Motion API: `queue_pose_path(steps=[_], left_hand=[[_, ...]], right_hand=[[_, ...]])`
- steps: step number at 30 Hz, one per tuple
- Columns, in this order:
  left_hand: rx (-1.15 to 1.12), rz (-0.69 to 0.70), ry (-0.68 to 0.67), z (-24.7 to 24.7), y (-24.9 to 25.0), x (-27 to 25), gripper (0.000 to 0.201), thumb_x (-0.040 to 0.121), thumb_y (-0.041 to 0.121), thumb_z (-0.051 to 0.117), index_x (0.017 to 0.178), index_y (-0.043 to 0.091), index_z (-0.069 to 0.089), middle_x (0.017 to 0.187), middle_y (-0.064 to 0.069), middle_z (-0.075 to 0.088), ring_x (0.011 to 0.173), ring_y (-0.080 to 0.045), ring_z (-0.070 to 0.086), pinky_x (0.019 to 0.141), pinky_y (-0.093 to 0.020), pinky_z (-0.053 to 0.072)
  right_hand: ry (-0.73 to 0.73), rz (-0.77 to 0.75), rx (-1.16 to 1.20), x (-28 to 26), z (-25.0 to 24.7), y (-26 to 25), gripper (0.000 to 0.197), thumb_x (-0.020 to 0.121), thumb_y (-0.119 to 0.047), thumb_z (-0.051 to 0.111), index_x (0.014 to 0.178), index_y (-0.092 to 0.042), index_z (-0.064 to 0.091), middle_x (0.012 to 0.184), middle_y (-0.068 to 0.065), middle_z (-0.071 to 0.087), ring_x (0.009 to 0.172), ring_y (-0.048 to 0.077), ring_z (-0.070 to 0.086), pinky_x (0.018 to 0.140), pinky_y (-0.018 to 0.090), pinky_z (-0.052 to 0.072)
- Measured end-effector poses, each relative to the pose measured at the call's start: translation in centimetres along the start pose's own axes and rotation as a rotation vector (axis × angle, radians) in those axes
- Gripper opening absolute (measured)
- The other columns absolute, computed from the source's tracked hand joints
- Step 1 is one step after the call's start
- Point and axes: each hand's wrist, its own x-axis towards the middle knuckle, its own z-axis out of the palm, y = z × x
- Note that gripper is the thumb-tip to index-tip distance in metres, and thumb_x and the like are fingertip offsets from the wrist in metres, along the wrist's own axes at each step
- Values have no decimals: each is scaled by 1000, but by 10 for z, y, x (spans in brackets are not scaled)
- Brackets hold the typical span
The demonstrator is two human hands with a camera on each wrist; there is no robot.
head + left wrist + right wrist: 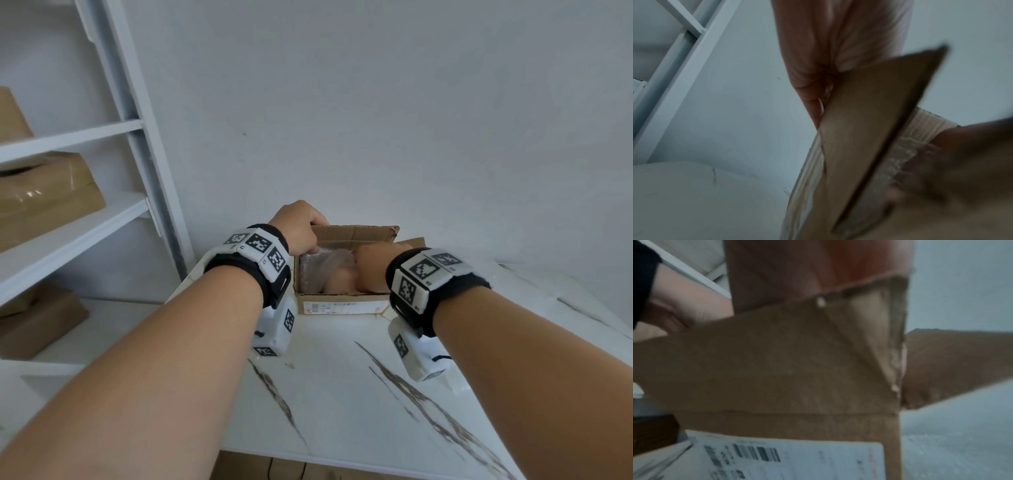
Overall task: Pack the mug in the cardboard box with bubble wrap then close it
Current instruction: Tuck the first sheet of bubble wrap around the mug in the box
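Open cardboard box [342, 303], long side facing the viewer: left hand [298, 228] pinches its left flap [869, 116]; right hand [371, 270] inside, fingers hidden.

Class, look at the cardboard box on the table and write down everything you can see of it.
The cardboard box is small, brown and corrugated, standing upright on the white marbled table near the wall. A white printed label with barcodes is stuck on its near side. Its top is open, flaps raised; the far flap has a torn corner. Bubble wrap lies inside. The left hand grips a flap at the left; the right hand reaches into the box at the right.
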Motion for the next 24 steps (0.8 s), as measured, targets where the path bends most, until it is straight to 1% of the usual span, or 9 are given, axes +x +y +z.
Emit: queue_pose_path(steps=[2, 4, 5, 7, 10, 12, 15, 19, 24], left_hand=[[-6, -4, 10, 1, 0, -1, 29, 79, -6, 67, 98, 14, 75, 84, 0, 66, 76, -15, 57, 62, -21, 45], [-17, -6, 26, 1, 0, -1, 29, 80, -8, 62, 90, 17, 75, 77, 2, 65, 73, -16, 57, 61, -21, 44], [-18, -7, 30, 2, 0, -1, 31, 81, -7, 58, 84, 18, 74, 73, 3, 64, 71, -15, 56, 58, -20, 43], [-2, -12, 25, 2, -1, 0, 32, 82, -7, 53, 73, 19, 71, 68, 3, 61, 67, -13, 53, 55, -20, 40], [5, -18, 15, 1, 0, -2, 38, 81, -6, 52, 52, 17, 55, 57, 2, 51, 59, -15, 44, 53, -21, 36], [-3, -23, 10, 1, 0, -3, 28, 81, -6, 56, 61, 11, 66, 65, -4, 61, 64, -16, 50, 59, -24, 43], [3, -14, 19, 0, 0, -5, 21, 83, -3, 60, 94, 6, 75, 96, -14, 72, 85, -22, 62, 79, -32, 52], [10, -5, 21, 0, 0, -3, 21, 87, 2, 63, 105, 7, 74, 105, -12, 71, 91, -21, 61, 85, -32, 50], [-35, -11, 14, -1, -4, -4, 28, 88, 3, 63, 114, 13, 71, 110, -5, 68, 104, -19, 60, 85, -25, 44]], right_hand=[[33, -1, 47, -3, -3, 2, 19, 87, -25, 52, 95, -16, 66, 88, -1, 67, 85, 18, 65, 74, 28, 50], [168, -33, 109, -12, -10, 7, 14, 82, -29, 52, 82, -21, 65, 74, -4, 60, 75, 18, 60, 66, 29, 46], [253, -65, 114, -17, -13, 8, 16, 80, -29, 52, 84, -24, 67, 73, -4, 60, 75, 19, 59, 65, 28, 44], [368, -171, 138, -21, -18, 5, 25, 80, -26, 53, 96, -30, 71, 86, -3, 67, 84, 21, 62, 69, 29, 48], [333, -334, 173, -21, -20, -8, 36, 82, -18, 51, 109, -30, 70, 110, -3, 69, 101, 20, 62, 86, 34, 52], [193, -366, 72, -23, -16, -15, 37, 87, -15, 48, 118, -22, 67, 117, 0, 67, 105, 20, 62, 89, 31, 50], [69, -325, 36, -20, -12, -17, 35, 96, -18, 40, 123, -10, 60, 120, 7, 63, 109, 25, 58, 84, 29, 43], [-18, -243, 142, -13, -10, -20, 26, 98, -20, 32, 96, -9, 55, 103, 10, 61, 97, 25, 55, 85, 34, 42], [-87, -164, 196, 2, -3, -28, 40, 99, -20, 31, 126, -9, 58, 123, 12, 61, 113, 26, 56, 99, 36, 44]])
